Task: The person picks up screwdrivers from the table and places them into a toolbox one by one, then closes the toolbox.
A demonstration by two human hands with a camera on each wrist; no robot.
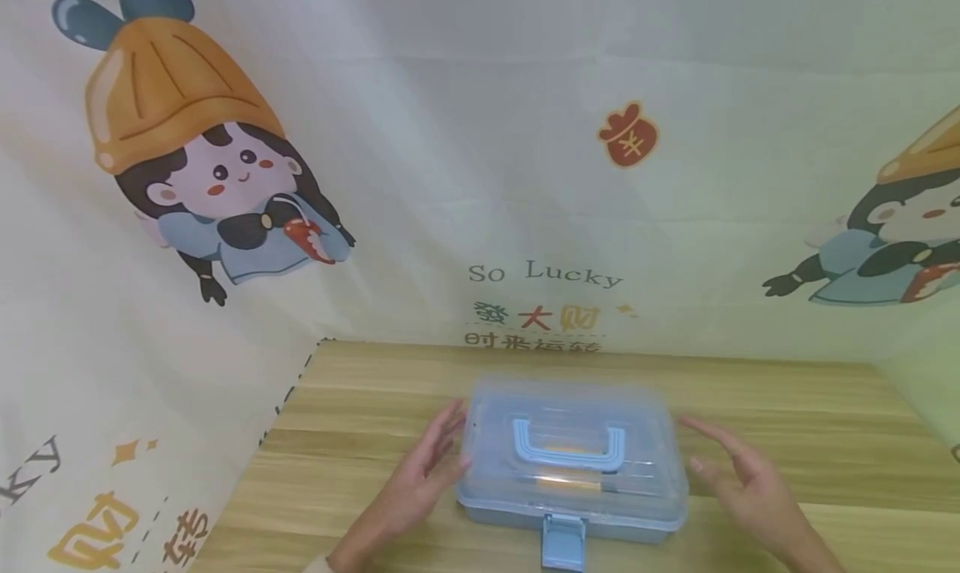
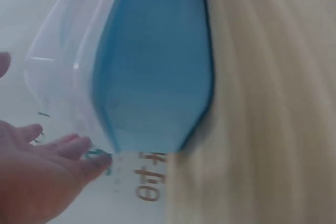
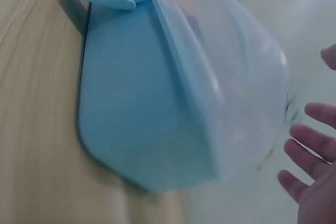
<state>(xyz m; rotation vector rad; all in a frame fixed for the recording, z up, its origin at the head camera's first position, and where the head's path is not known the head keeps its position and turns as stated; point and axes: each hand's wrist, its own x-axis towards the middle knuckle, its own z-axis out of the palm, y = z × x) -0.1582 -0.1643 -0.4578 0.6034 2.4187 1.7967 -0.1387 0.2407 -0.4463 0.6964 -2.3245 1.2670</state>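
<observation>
A blue plastic storage box [image 1: 495, 515] with a clear lid [image 1: 487, 440] sits on the wooden table. Its blue carry handle [image 1: 570, 458] lies on the lid, and the front latch [image 1: 563, 543] is flipped out and down. Something yellow shows through the lid. My left hand [image 1: 423, 473] is at the box's left end, fingers extended along the lid's side. On the other side, my right hand [image 1: 750, 481] is held with spread fingers beside the right end. In the right wrist view, a gap shows between those fingers [image 3: 310, 156] and the lid.
The wooden tabletop [image 1: 375, 390] extends around the box on both sides and behind it. A pale cloth [image 1: 450, 140] printed with cartoon figures and lettering hangs behind the table and along its left and right sides.
</observation>
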